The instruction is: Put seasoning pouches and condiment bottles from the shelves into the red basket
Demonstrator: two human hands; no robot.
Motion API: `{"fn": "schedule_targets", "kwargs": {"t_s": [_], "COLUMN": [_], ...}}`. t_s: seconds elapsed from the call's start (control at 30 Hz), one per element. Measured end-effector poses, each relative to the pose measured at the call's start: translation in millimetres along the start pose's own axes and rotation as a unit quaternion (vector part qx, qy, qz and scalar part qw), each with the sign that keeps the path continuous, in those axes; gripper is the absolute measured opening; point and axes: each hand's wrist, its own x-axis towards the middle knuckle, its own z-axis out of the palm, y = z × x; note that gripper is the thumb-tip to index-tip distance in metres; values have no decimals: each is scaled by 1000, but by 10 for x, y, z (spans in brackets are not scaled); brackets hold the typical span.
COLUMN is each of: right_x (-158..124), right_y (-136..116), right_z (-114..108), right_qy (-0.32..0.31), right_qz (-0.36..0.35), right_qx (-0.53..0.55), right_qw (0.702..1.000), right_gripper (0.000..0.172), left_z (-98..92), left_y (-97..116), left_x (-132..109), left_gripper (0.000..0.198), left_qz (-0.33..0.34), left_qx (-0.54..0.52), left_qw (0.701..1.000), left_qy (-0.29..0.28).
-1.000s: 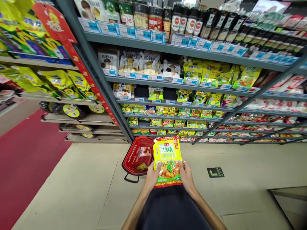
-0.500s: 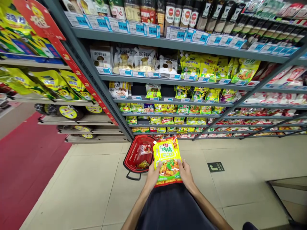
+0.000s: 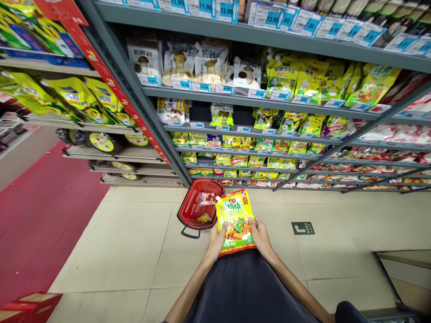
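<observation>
Head view, hands (image 3: 217, 242), gripping glossy chicken-seasoning pouch (image 3: 235, 220)

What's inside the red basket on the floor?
The red basket holds a reddish packet and a small yellow packet. The yellow chicken essence pouch covers the basket's right side from this view, so anything there can't be seen.

Red carton (image 3: 32, 307) come into view lower left, shelving (image 3: 215, 95) higher in view
</observation>
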Motion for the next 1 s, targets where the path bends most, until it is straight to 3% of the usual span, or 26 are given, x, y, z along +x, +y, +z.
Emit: {"fn": "schedule_targets", "kwargs": {"t_s": [0.33,0.73,1.0], "right_x": [50,-26,-92], "right_y": [1,-95,-33], "right_z": [-14,62,86], "right_qy": [-3,-21,-20], "right_qz": [8,32,23], "right_qx": [9,-9,-41], "right_qw": [1000,999,999], "right_gripper": [56,42,43], "left_z": [-6,-134,-149], "left_y": [-40,-137,-182], "left_x": [26,11,-123], "left_gripper": [68,62,52], "left_qz": [-3,-30,-64], "left_qx": [8,8,2], "left_qw": [1000,999,996], "left_qy": [8,37,65]}}
